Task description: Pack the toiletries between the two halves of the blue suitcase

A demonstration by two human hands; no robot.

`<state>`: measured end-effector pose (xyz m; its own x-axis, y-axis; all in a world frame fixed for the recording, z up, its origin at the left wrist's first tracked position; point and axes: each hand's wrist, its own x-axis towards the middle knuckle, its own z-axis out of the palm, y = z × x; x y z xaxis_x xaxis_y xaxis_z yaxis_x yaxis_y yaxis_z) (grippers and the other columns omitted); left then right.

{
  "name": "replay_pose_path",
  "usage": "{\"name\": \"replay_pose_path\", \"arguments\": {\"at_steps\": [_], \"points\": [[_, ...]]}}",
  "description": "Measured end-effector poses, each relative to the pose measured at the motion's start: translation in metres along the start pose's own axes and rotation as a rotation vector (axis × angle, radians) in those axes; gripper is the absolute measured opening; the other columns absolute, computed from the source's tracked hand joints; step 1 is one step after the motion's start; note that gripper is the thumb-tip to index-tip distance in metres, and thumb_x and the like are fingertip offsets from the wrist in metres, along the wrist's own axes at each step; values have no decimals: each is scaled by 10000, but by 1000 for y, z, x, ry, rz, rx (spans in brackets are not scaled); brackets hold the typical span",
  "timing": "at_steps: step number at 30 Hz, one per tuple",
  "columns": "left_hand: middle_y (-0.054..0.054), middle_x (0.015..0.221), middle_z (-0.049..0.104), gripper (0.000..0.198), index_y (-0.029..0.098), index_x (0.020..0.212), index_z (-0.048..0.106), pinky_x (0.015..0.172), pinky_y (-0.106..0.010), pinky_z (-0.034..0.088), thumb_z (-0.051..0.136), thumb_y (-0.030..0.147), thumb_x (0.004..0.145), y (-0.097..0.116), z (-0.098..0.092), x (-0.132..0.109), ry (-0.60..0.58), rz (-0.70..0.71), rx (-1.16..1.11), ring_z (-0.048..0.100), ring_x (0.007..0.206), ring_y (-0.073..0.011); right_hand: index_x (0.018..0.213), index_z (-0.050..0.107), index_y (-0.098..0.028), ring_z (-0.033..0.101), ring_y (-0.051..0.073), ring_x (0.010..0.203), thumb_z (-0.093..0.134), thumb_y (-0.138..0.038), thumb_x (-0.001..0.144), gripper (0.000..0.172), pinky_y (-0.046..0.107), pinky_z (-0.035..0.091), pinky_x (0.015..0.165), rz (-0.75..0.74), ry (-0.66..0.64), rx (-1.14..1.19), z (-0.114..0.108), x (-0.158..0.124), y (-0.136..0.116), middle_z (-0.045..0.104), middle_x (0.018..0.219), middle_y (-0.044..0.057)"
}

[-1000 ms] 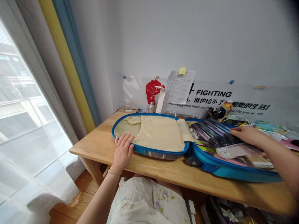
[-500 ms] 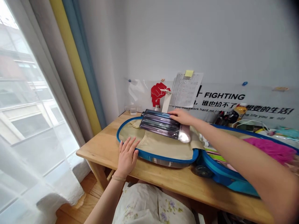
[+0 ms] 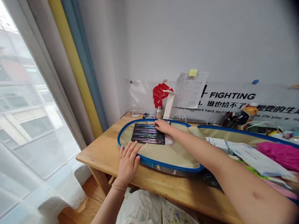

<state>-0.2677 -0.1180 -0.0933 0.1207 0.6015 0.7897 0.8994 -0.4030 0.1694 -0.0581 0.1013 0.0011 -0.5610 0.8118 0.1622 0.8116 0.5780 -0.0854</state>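
An open blue suitcase lies on the wooden desk, its left half (image 3: 181, 155) lined in beige. Flat on that lining is a dark blister pack (image 3: 148, 134) holding several long, slim items, with a pale pink end on the right. My right hand (image 3: 162, 125) is closed at the pack's upper edge, the fingertips bent onto it and partly hidden. Spread out over the near left rim of the suitcase, my left hand (image 3: 129, 158) rests with its fingers apart, just below the pack.
In the suitcase's right half are white packets (image 3: 254, 157) and bright pink cloth (image 3: 277, 154), partly behind my right arm. Along the wall stand a cup (image 3: 135, 111), a small bottle (image 3: 159, 112), a white lamp (image 3: 168, 105) and an orange-labelled bottle (image 3: 249, 114). Curtains hang at left.
The blister pack has gone from tilted above the lining to lying flat, further left. My right hand moved left and down with it. My left hand stays on the rim.
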Motion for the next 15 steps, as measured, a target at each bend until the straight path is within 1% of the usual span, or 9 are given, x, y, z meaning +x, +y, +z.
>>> {"name": "replay_pose_path", "arguments": {"at_steps": [4, 7, 9, 11, 12, 13, 15], "points": [[-79, 1436, 571, 408, 236, 1336, 605, 1221, -491, 164, 363, 276, 1010, 0, -1, 0, -11, -11, -4, 405, 1410, -237, 1034, 682, -151, 587, 231, 1118, 539, -319, 949, 236, 363, 456, 969, -6, -1, -38, -4, -7, -10, 625, 1179, 142], [-80, 1437, 570, 414, 237, 1341, 603, 1220, -495, 164, 358, 275, 1009, 0, -1, 0, -13, -12, -7, 404, 1411, -239, 1091, 687, -175, 567, 259, 1189, 568, -400, 927, 302, 360, 436, 1020, -36, -13, -53, -13, -18, -23, 620, 1233, 141], [-81, 1438, 569, 417, 237, 1345, 600, 1221, -499, 161, 357, 271, 1008, 0, -1, 0, -15, -12, -7, 403, 1412, -240, 1185, 660, -191, 510, 280, 1282, 628, -450, 883, 398, 386, 390, 1095, -65, -19, -60, -22, -28, -32, 589, 1338, 116], [-80, 1435, 572, 415, 235, 1345, 599, 1221, -494, 162, 359, 268, 1008, -1, -1, 0, -13, -6, -7, 402, 1412, -237, 1262, 625, -204, 439, 290, 1361, 677, -441, 847, 481, 402, 328, 1156, -85, -29, -69, -35, -39, -36, 541, 1434, 77], [-79, 1435, 572, 414, 234, 1345, 599, 1221, -490, 163, 360, 268, 1009, -1, -1, 0, -12, -2, -6, 405, 1410, -235, 1274, 620, -212, 421, 286, 1377, 688, -423, 839, 488, 398, 312, 1169, -86, -38, -74, -44, -45, -35, 527, 1458, 55], [-77, 1434, 573, 413, 235, 1344, 600, 1220, -486, 166, 361, 268, 1009, -1, -1, 0, -9, 0, -6, 410, 1407, -233, 1265, 628, -220, 428, 278, 1372, 691, -404, 838, 469, 390, 316, 1167, -77, -51, -79, -55, -51, -32, 531, 1458, 39], [-74, 1434, 574, 412, 242, 1341, 603, 1218, -480, 172, 359, 273, 1010, -1, -1, 0, -4, -1, -4, 423, 1398, -231, 1218, 657, -225, 494, 256, 1306, 662, -380, 864, 386, 379, 373, 1124, -17, -79, -95, -80, -65, -16, 582, 1402, 38]]}}
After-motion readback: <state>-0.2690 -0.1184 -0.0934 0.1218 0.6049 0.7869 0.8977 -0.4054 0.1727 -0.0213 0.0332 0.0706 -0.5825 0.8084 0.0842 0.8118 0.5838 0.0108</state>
